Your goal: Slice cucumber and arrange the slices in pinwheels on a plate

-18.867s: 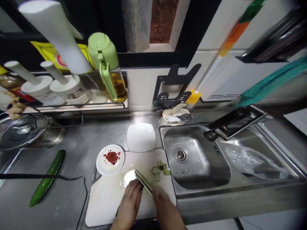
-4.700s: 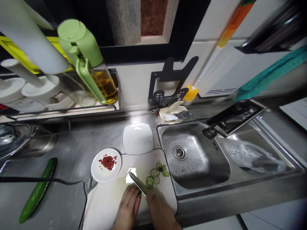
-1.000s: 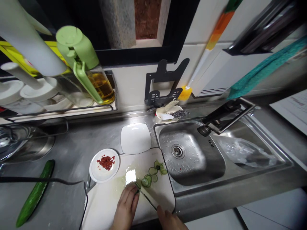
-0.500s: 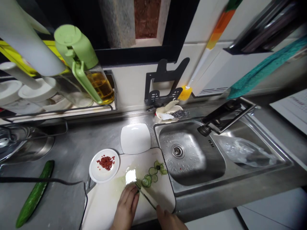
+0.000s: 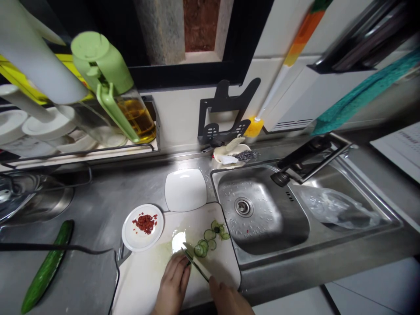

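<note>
My right hand (image 5: 228, 298) is closed around the handle of a knife (image 5: 197, 266), whose narrow blade slants up and left across the cutting board (image 5: 134, 280). Beside the blade, my left hand (image 5: 173, 280) rests with bent fingers closed on a piece of cucumber, mostly hidden under them. Thin cucumber slices (image 5: 201, 248) lie just right of the knife, trailing in a line to a small heap (image 5: 220, 229) near the board's right edge. A wet patch shines ahead of my left fingers.
A round plate of small red berries (image 5: 144, 223) sits over the board's left edge, and a white square plate (image 5: 185, 190) at its far edge. Left lies a whole cucumber (image 5: 49, 267). The steel sink (image 5: 262, 214) borders the right side.
The knife has slid forward and left, its tip now showing past my left fingertips. My right hand has shifted slightly with it, while my left hand has hardly moved.
</note>
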Demonstrator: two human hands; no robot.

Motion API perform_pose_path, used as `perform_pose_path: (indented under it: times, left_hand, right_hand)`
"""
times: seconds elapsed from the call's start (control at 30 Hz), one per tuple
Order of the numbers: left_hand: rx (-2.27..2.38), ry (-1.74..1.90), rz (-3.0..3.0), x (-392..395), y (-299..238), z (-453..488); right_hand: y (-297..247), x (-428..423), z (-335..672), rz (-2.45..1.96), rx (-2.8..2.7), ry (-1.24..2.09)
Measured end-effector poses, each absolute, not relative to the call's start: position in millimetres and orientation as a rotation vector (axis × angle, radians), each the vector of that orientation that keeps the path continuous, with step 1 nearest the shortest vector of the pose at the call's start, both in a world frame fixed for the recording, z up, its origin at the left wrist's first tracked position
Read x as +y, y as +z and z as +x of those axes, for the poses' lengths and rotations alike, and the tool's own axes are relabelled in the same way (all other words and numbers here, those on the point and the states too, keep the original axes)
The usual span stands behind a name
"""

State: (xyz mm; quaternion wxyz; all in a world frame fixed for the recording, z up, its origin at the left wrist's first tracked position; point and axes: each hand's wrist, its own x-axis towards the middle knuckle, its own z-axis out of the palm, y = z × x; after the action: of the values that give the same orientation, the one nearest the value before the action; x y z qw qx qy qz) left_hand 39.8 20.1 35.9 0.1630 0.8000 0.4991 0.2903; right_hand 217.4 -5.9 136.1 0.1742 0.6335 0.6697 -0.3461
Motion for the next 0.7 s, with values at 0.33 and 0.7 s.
perform_pose_path:
  times: [0.33, 0.7]
  left_hand:
    - [1.428, 0.811, 2.282, 20, 34, 40]
    - [1.405, 0.82, 2.253, 20, 33, 38]
  right_hand:
    - [135, 6, 213, 1.815, 1.832, -1.137]
    - [96, 4, 198, 1.791, 2.038, -0.836]
